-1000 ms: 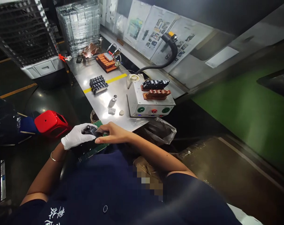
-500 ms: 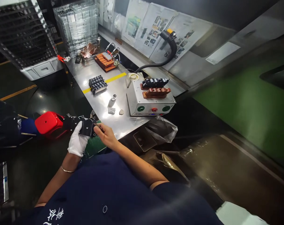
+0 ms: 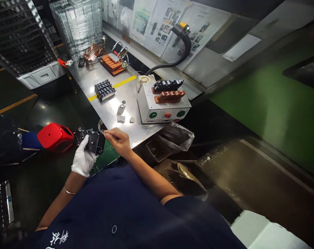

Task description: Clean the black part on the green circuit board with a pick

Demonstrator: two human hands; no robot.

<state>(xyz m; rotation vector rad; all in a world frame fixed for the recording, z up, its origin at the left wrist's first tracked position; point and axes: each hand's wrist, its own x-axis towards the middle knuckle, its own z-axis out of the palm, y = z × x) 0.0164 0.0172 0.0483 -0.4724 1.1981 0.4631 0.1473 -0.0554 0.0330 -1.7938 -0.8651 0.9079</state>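
Note:
My left hand (image 3: 83, 159), in a white glove, is wrapped round a flat black plastic part (image 3: 91, 140) held up in front of my lap. My bare right hand (image 3: 118, 139) pinches a thin strip of clear film or tape (image 3: 101, 127) at the part's right edge, the strip curling upward. A green board (image 3: 107, 157) lies under both hands at the near edge of the steel table (image 3: 112, 110).
On the table stand a white control box (image 3: 163, 109) with green and red buttons and copper and black fixtures on top, a black ribbed block (image 3: 104, 90), a small bottle (image 3: 121, 109), an orange fixture (image 3: 112, 64). A red housing (image 3: 54, 135) lies left. Clear trays are stacked behind.
Both hands rose from my lap with the black part. My right hand has since drawn a thin strip up off its right edge.

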